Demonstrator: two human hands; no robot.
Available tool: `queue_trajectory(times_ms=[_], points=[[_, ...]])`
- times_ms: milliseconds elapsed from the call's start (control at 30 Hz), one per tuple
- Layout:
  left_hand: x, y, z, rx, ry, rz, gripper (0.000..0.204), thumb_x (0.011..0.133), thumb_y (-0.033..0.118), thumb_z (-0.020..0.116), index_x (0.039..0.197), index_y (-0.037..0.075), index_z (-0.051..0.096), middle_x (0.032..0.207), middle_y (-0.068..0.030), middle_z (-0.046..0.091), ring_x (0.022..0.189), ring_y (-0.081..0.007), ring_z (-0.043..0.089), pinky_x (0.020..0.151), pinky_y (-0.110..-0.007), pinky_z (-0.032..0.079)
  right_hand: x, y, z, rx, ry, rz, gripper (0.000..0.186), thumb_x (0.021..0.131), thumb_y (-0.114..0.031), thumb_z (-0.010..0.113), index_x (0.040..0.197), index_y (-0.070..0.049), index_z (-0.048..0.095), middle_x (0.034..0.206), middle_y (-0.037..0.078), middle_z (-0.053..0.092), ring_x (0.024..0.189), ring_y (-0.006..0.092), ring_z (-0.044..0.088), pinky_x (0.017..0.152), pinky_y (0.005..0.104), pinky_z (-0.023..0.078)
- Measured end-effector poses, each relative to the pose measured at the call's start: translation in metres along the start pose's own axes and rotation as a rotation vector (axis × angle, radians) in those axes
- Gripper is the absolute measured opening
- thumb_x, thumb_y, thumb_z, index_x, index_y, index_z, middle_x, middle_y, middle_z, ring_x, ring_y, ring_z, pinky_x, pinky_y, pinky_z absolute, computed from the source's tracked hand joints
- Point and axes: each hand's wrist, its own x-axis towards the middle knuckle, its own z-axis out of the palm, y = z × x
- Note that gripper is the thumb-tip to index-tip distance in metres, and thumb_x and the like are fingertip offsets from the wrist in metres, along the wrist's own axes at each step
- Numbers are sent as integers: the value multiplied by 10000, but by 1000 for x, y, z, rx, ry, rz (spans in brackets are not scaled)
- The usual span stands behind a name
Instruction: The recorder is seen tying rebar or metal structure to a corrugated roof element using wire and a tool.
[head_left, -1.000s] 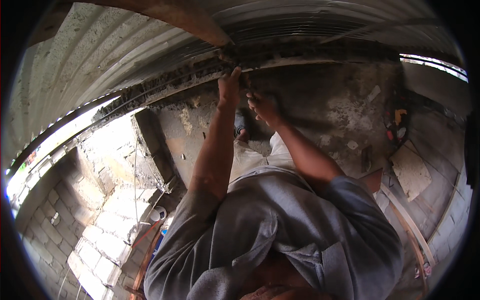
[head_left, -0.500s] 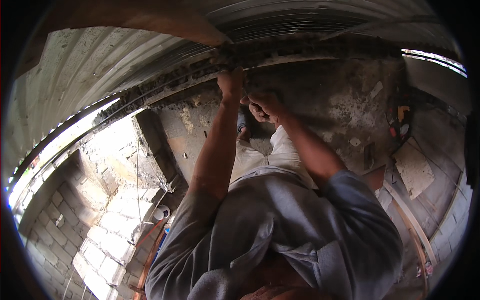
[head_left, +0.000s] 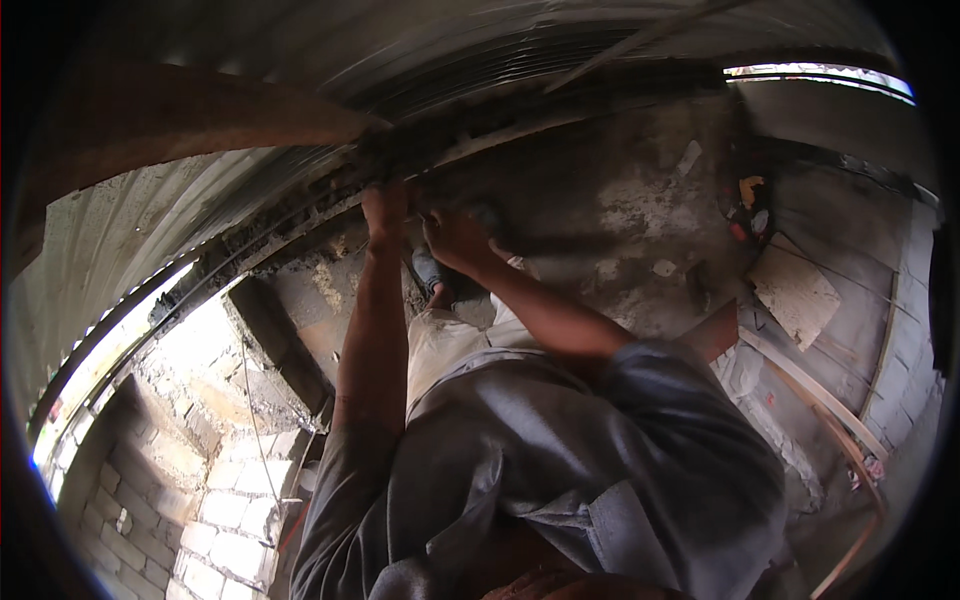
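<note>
Both arms reach up toward a dark, rough-edged beam that runs beneath the metal roofing. My left hand is closed against the underside of the beam; shadow hides whatever its fingers hold. Slightly lower and to the right, my right hand is closed too, its back turned up. A small thin bit shows at its fingertips, too dark to name. The two hands are close together but apart. Below them, a foot in a dark trouser cuff shows past my pale trousers.
Corrugated sheets and a brown timber hang low overhead. Sunlit block masonry stands at lower left. A pale board and long wood strips lie on the right. A stained concrete surface spreads beyond my hands.
The view has turned, so the beam tilts more and the hands appear further left. My right hand has rolled from curled fingers showing to its back showing. My left hand stays at the beam.
</note>
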Motion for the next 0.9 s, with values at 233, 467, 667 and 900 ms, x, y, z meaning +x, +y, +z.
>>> queue_trajectory(times_ms=[233, 467, 667, 900], points=[[9, 66, 4, -246, -295, -57, 485, 866, 458, 600, 933, -11, 701, 696, -135, 704, 703, -237, 724, 630, -401, 529, 28, 73, 47, 181, 307, -438, 271, 920, -328, 597, 937, -69, 674, 784, 170, 674, 642, 320, 653, 565, 426, 500], [-9, 75, -1, -942, -278, -459, 483, 880, 369, 663, 1135, -40, 631, 860, -139, 714, 774, -213, 697, 664, -374, 545, 9, 36, 23, 1385, -466, 493, 273, 894, -257, 675, 715, -105, 537, 545, -33, 446, 379, 82, 367, 374, 267, 265], [-33, 76, -65, -764, -435, -77, 415, 899, 348, 672, 1091, -20, 669, 868, -46, 685, 771, -119, 619, 644, -312, 471, -7, 48, -18, 920, -57, 376, 208, 884, -251, 660, 782, -95, 567, 587, 31, 554, 451, 131, 513, 423, 301, 380], [-47, -7, -137, -217, -75, -81, 302, 838, 253, 696, 1014, 8, 700, 1093, -204, 670, 1008, -307, 639, 848, -407, 491, 19, 37, -57, -514, 394, -183, 259, 906, -358, 649, 885, -103, 609, 769, 127, 686, 658, 316, 669, 573, 419, 521]])
